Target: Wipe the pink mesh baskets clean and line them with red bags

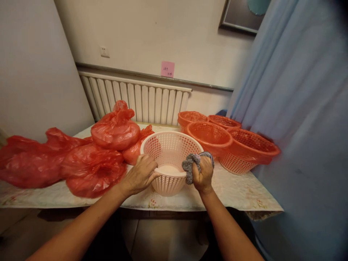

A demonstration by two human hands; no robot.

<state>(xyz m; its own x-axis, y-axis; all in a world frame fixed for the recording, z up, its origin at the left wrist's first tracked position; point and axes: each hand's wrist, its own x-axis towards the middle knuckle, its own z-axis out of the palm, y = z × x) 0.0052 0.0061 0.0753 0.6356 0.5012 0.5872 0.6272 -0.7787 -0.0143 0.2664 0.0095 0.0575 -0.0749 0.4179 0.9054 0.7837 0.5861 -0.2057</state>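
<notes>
A pale pink, perforated plastic basket [170,186] stands upright near the front edge of the table, its inside bare down to the bottom. My left hand [143,173] is closed on its near left rim, thumb inside and fingers partly hidden. At the right side of the rim, my right hand [203,174] grips a grey cleaning cloth [191,166], which is bunched up and pressed against the basket's edge.
Several filled red plastic bags [95,168] are heaped on the table's left. Several baskets lined with red bags [209,134] stand at the right, beside a blue curtain [299,108]. A patterned cloth [239,188] covers the table. Behind it is a white radiator [152,101].
</notes>
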